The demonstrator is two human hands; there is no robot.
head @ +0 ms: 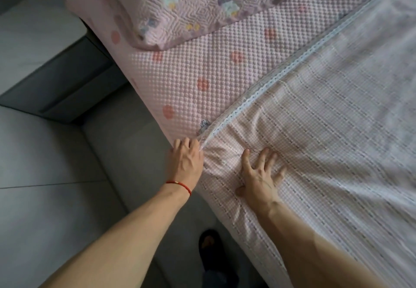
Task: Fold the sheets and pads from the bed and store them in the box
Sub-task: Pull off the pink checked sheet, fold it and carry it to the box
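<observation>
A pink checked sheet point(326, 130) with a white lace edge covers the right part of the bed. Under it lies a pink bubble-textured pad point(202, 67) with red dots. My left hand point(186, 159), a red string on its wrist, grips the sheet's corner at the bed's edge, where the cloth bunches. My right hand point(258, 175) presses flat on the sheet just right of that corner, fingers spread. No box is in view.
A quilted pink pillow point(191, 6) with flower patches lies at the head of the bed. A dark grey bedside cabinet point(58, 85) stands left of the bed. Grey floor tiles point(56, 186) run along the bedside, with my dark slipper point(209, 247) near the bed.
</observation>
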